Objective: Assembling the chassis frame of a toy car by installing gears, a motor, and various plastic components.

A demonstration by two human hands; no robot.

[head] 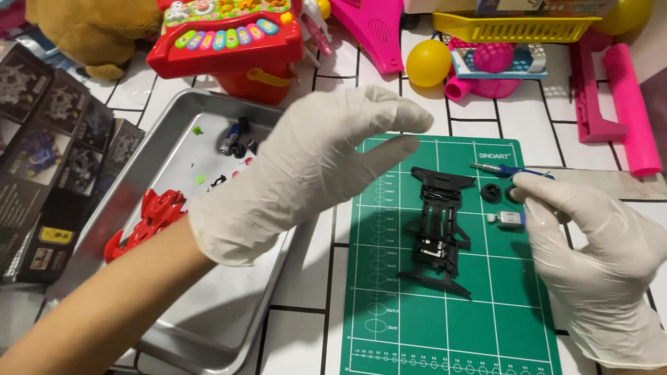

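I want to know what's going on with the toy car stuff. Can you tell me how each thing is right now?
left hand: gloved, open, raised above the tray, holding nothing
right hand: gloved, fingertips at small parts on the mat
black car chassis: lying flat on the mat, no wheels on
cutting mat: flat on the table
metal tray: holding small loose parts
red car body: off the chassis, lying in the tray

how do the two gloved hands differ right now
The left hand hovers open, fingers spread, empty, above the metal tray; the right hand rests low on the green cutting mat, fingertips at a small black wheel. The left looks larger, nearer the camera. Both wear white gloves.
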